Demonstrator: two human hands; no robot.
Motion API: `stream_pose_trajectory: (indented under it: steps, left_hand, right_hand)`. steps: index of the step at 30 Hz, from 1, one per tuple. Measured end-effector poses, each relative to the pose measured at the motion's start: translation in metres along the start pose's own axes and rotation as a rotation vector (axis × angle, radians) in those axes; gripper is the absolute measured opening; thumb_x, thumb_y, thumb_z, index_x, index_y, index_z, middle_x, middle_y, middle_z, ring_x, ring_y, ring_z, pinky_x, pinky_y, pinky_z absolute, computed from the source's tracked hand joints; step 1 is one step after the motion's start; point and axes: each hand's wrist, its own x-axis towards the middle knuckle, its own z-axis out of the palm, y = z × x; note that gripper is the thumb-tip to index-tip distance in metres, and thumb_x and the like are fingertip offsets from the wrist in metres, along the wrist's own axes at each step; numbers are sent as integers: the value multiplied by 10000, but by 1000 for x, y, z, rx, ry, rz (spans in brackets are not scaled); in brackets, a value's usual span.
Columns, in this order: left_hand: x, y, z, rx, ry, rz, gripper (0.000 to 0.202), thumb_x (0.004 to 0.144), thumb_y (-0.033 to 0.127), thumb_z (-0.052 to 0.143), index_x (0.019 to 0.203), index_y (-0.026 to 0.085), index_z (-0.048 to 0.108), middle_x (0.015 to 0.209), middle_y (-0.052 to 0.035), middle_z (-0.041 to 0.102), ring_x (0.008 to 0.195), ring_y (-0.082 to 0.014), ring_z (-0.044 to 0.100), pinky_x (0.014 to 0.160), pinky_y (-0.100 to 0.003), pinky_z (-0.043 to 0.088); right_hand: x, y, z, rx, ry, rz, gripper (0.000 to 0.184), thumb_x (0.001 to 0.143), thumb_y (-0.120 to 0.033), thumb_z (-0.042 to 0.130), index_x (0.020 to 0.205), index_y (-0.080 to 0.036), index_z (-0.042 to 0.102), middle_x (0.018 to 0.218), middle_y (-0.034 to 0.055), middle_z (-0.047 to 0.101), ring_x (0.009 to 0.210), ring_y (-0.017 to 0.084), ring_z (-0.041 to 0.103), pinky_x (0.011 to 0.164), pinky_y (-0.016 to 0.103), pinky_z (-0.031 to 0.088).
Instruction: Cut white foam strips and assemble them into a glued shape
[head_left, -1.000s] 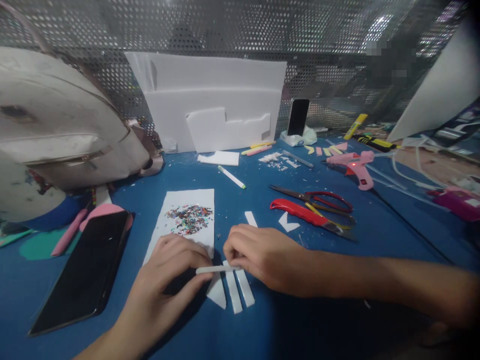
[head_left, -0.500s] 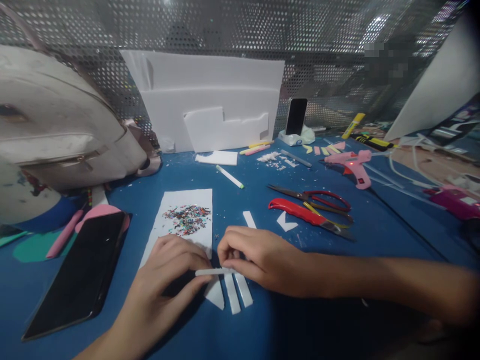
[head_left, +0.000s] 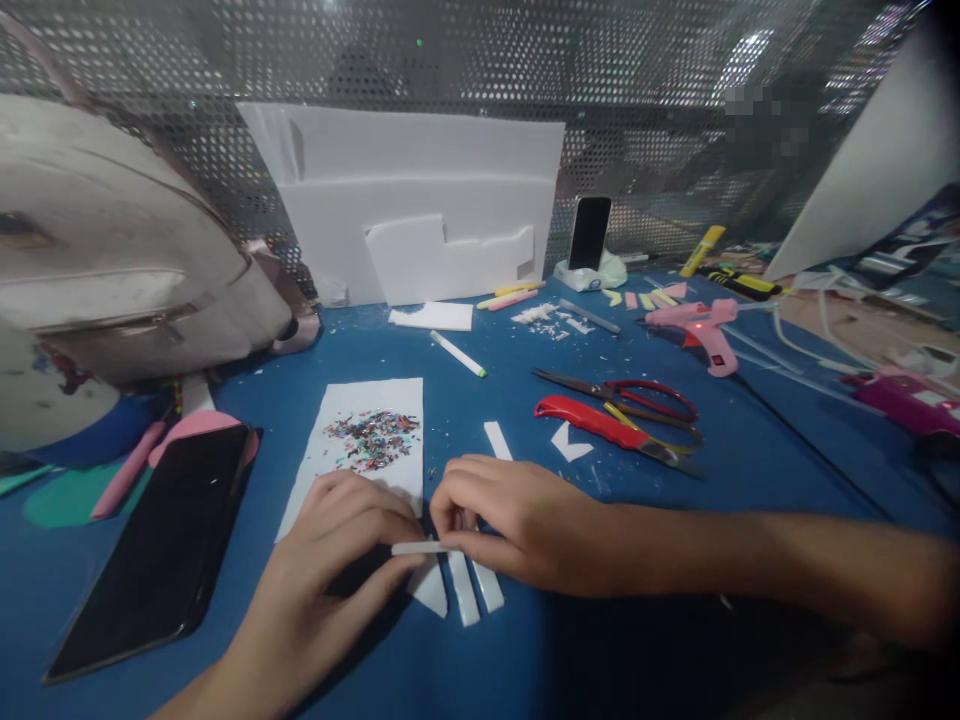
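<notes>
Between the fingers of my left hand (head_left: 337, 560) a thin white foam strip (head_left: 417, 548) is pinched, seen edge-on. The thumb and fingers of my right hand (head_left: 510, 515) are closed at the strip's other end; the fingertips are partly hidden. Below the strip lie a pointed white foam piece (head_left: 430, 590) and two white foam strips, one of them the nearer strip (head_left: 464, 592). Just beyond my left hand, a white sheet (head_left: 405, 395) carries a heap of colourful glitter flakes (head_left: 375, 438). Another short white strip (head_left: 496, 438) lies behind my right hand.
A red-handled utility knife (head_left: 589, 420) and scissors (head_left: 652, 397) lie at right, before a pink glue gun (head_left: 697, 325). On the left are a black tablet (head_left: 157, 550) and a backpack (head_left: 135, 260). White foam boards (head_left: 420, 150) and a propped phone (head_left: 590, 233) stand at the back.
My right thumb and fingertips have shifted slightly at the strip's end. Both hands otherwise stay in place, and the view has moved very little.
</notes>
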Motion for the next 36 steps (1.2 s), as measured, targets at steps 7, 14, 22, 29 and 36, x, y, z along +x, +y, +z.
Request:
stream_pose_trajectory:
  steps: [7,14,22,29,36]
  left_hand:
    - [1,1,-1,-27,19,-19,113,915,127,614,938,234,586,933,24,623,915,-145,568,864,-318,375]
    - [-1,1,1,-16,25,-17,87,924,155,610,932,237,582,920,25,634,896,-144,573,843,-320,387]
    - [0,1,0,5,17,11,80,934,167,587,937,245,574,910,25,628,881,-153,567,861,-339,369]
    - [-1,-1,-2,1,23,0,105,923,132,595,939,234,576,931,19,617,909,-149,562,873,-326,365]
    - [-2,0,-2,5,21,-12,83,921,163,612,929,235,572,930,10,625,902,-165,574,867,-341,376]
  right_hand:
    - [1,2,-6,-5,25,10,46,958,-154,518,925,-167,548,939,32,589,840,132,516,742,246,398]
    - [2,3,-6,0,5,-48,88,955,-241,582,943,-156,602,953,36,624,884,135,550,781,255,422]
    - [1,-1,-4,-12,12,23,66,966,-181,488,922,-172,536,929,28,579,804,128,503,703,256,399]
    - [2,6,-13,16,1,6,30,945,-192,568,919,-179,576,917,12,596,852,132,533,747,261,405]
    - [0,5,-11,-25,-15,-58,50,947,-179,551,901,-178,571,893,21,595,846,139,526,738,260,401]
